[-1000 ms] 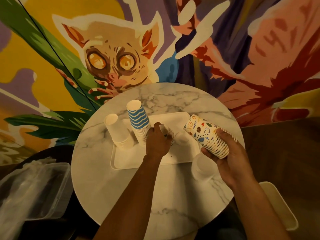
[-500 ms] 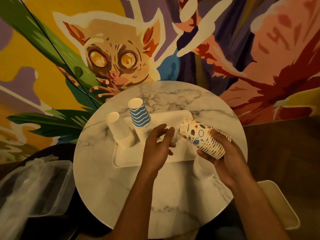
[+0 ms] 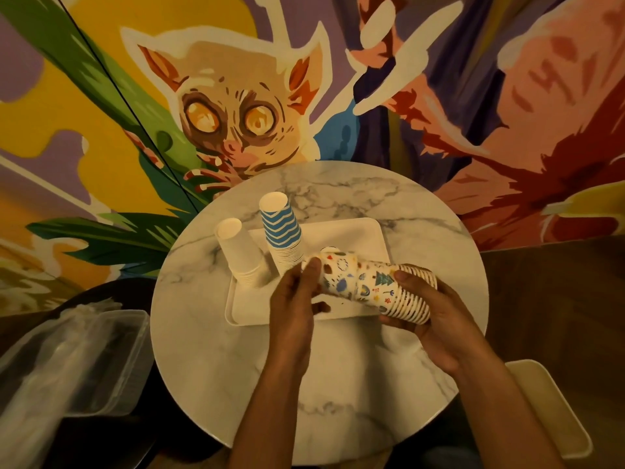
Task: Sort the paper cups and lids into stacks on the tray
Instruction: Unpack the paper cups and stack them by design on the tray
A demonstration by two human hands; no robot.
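Note:
A white tray (image 3: pixel 345 233) lies on the round marble table (image 3: pixel 338 384). On its left part stand two upside-down stacks: plain white cups (image 3: pixel 238 253) and blue zigzag cups (image 3: pixel 280 230). My right hand (image 3: pixel 436 309) grips a sideways stack of picture-printed cups (image 3: pixel 395 287) above the tray's front edge. My left hand (image 3: pixel 294 299) holds one more printed cup (image 3: pixel 334 275) whose mouth sits over the closed end of that stack. A small round lid (image 3: pixel 329 249) peeks out behind the cup. My hands cover the tray's front right part.
A clear plastic container with crumpled plastic (image 3: pixel 67 360) sits low at the left, beside the table. A second white tray (image 3: pixel 554 407) lies low at the right. A painted mural wall (image 3: pixel 236 96) rises right behind the table.
My left hand lifted a printed cup off the tray and brought it to the end of the stack. My right hand swung the stack leftward and more level.

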